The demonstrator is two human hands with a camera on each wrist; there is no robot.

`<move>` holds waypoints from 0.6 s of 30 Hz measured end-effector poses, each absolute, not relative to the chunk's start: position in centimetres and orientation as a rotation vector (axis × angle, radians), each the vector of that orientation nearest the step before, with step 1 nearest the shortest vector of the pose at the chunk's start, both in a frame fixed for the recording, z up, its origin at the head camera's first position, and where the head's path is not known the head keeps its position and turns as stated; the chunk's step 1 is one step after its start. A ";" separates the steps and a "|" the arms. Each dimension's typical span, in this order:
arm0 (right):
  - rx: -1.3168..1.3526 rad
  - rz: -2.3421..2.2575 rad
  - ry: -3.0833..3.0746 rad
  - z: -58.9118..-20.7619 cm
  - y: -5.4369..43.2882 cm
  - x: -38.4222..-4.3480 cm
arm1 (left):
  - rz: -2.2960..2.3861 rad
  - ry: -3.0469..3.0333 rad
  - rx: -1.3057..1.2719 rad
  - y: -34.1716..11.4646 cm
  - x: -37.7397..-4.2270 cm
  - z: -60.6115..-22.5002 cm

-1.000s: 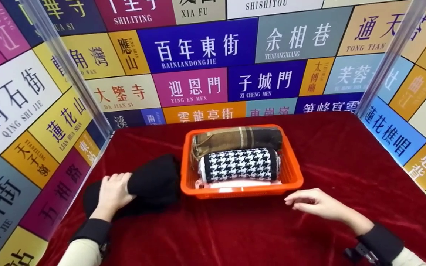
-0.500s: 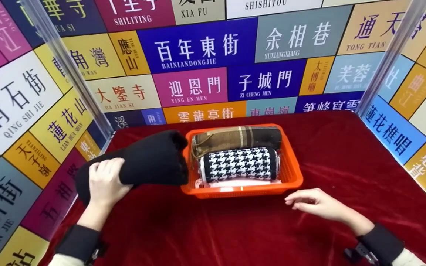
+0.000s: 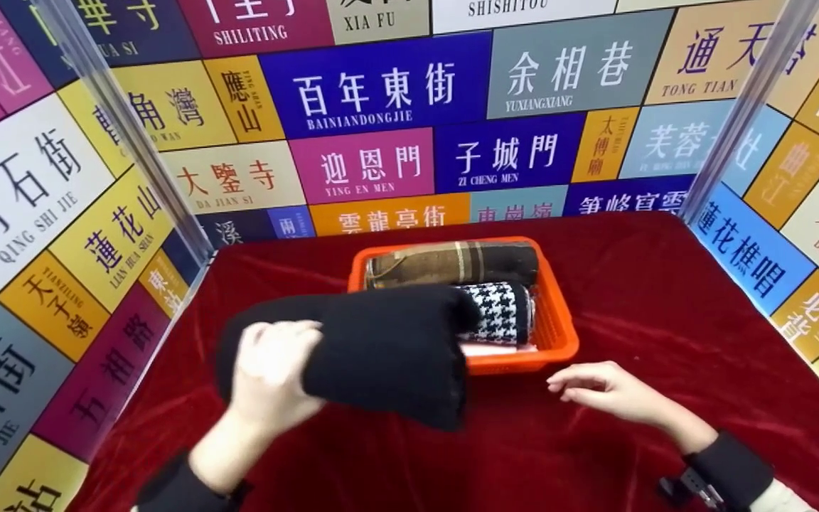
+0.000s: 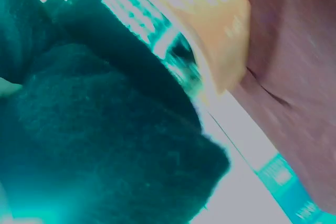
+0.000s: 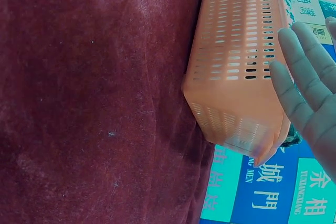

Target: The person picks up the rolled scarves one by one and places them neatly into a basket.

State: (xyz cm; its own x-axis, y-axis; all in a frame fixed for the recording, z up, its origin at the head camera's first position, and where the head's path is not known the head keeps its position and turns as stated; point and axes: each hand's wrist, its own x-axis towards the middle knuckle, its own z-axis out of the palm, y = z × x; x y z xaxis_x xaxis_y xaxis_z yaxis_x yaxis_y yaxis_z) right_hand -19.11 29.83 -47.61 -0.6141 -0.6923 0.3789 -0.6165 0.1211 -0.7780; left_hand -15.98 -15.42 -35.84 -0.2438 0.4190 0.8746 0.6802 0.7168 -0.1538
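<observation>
My left hand (image 3: 274, 370) grips a thick rolled black scarf (image 3: 388, 348), fingers over its top. The roll is held above the table, its right end overlapping the front left of the orange plastic basket (image 3: 562, 334) in the head view. In the left wrist view the black scarf (image 4: 115, 145) fills the lower left. Inside the basket lie a rolled brown scarf (image 3: 445, 263) with a pale stripe and a black-and-white houndstooth roll (image 3: 505, 313), partly hidden. Under that shows pale pink cloth (image 3: 498, 349). My right hand (image 3: 612, 391) holds nothing, fingers loosely bent, beside the basket's front right corner.
Dark red velvet (image 3: 637, 299) covers the table. Walls printed with coloured name panels (image 3: 381, 92) stand at the back and both sides. Clear upright strips (image 3: 758, 107) run up the two back corners.
My left hand has lifted the black scarf from the table at the left and carried it right, to the front of the basket. The right hand has stayed in place.
</observation>
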 end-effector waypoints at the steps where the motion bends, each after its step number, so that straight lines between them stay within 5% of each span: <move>1: -1.331 -1.532 2.292 -47.6 29.9 -19.1 | -0.297 -1.900 -0.871 -14.7 -15.5 -35.7; 11: -1.309 -1.569 2.329 -48.2 30.6 -19.0 | -0.175 -2.242 -1.117 -7.3 -10.6 -36.3; 18: -1.214 -1.636 2.300 -48.3 30.5 -18.7 | -0.169 -2.643 -1.193 -2.8 -11.2 -40.1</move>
State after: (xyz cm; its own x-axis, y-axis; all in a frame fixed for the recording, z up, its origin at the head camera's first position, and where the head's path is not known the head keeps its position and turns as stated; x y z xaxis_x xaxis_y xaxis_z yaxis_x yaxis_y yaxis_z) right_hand -18.68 30.52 -48.33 -0.6858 -0.6278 0.3681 -0.5537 0.1219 -0.8237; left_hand -11.20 -2.77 -40.12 -0.6395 0.7234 0.2602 0.7506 0.6607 0.0081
